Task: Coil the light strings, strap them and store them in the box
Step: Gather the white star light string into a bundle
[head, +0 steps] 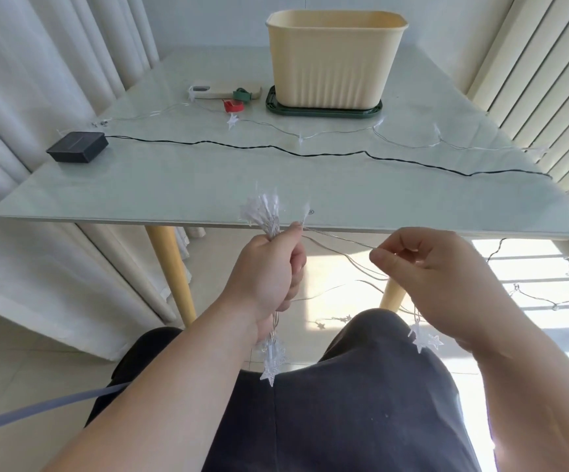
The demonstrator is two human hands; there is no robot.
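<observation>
Table (174,185): L hand (269,267) grips star lights (262,209).

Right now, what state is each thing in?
Left hand, grips the star bundle.
Right hand, pinches the clear wire.
Box, open, upright on a green lid.
Black cord, uncoiled across the table.
Red strap, green strap, unused beside the box.

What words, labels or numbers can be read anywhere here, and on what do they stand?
No text is readable.
Too small to read: the round mark on the table.
Blurred, illegible: the grey panel on the white device.
No print shows on the cream box or the black case.
</observation>
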